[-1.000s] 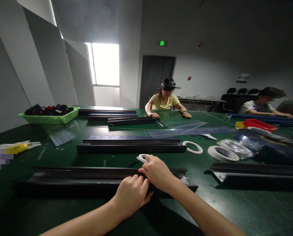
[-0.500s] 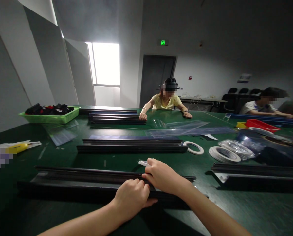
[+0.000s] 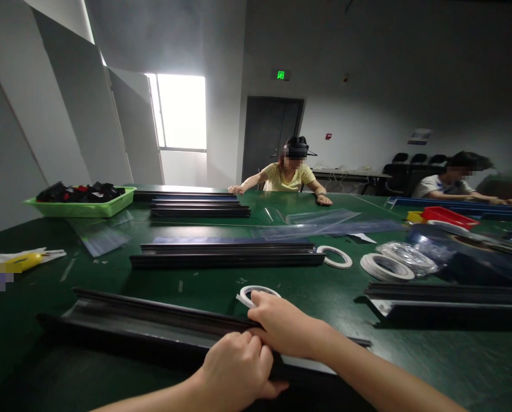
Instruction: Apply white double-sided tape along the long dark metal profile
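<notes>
A long black channel-shaped profile [image 3: 144, 329] lies across the near part of the green table. My left hand [image 3: 241, 366] is closed over its near edge, with the thumb to the right. Just beyond, my right hand [image 3: 281, 320] reaches over the profile, its fingers closed on a white tape roll [image 3: 258, 290] that shows past the far edge. The two hands touch or nearly touch. Another black profile [image 3: 225, 257] lies farther back, with a white ring of tape [image 3: 345, 258] at its right end.
Several tape rolls [image 3: 387, 267] and another profile [image 3: 453, 306] lie right. A green basket [image 3: 79, 209] of black parts and a yellow-handled tool [image 3: 26, 261] are left. Clear strips [image 3: 311, 226] lie beyond. A person [image 3: 288, 174] sits opposite; another [image 3: 448, 183] is at far right.
The near profile has turned, its right part closer to me. More of the tape roll shows at my right hand. The person opposite has moved a hand leftward along the profiles.
</notes>
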Available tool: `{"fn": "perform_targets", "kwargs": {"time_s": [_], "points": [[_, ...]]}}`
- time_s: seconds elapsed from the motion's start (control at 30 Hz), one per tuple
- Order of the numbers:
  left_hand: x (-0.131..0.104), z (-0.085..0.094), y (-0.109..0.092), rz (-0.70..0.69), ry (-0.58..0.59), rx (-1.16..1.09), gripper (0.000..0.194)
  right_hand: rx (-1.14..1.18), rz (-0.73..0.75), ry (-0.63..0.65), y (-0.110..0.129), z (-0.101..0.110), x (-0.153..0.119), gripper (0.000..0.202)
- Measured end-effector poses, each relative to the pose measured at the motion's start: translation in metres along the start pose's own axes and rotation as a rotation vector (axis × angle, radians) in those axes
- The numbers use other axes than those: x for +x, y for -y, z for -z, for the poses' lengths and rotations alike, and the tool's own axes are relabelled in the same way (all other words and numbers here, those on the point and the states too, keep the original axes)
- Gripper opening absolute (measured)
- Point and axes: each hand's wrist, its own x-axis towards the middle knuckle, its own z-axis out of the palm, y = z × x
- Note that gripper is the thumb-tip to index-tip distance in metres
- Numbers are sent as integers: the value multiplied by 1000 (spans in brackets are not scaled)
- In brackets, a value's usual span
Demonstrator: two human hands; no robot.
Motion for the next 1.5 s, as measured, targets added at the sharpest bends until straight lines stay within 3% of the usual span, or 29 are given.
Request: {"fn": "perform_targets", "kwargs": {"time_s": [0.2,0.4,0.73,0.83,1.0,1.1,1.23,1.5], "points": [[-1,2,-14,-79,-75,26,53,314,-73,34,12,-4,-13,24],[2,7,-16,-137,-129,16,55,402,-135,9,18,-1,-22,24],[10,29,-7,-165,-266,3,56,566,-264,-179,31,-1,-27,24],[12,33,-1,-191,-261,-18,56,598,-339,-218,35,0,-30,20],[14,26,6,-170,-202,-77,61,648,-438,-307,34,3,-34,19],[15,18,7,-102,-225,-94,66,647,-466,-339,27,3,-34,21],[16,10,8,-42,-260,-109,65,627,-498,-335,18,1,-33,23],[13,6,12,8,-183,-303,65,611,-474,-319,14,-9,-33,27]]}}
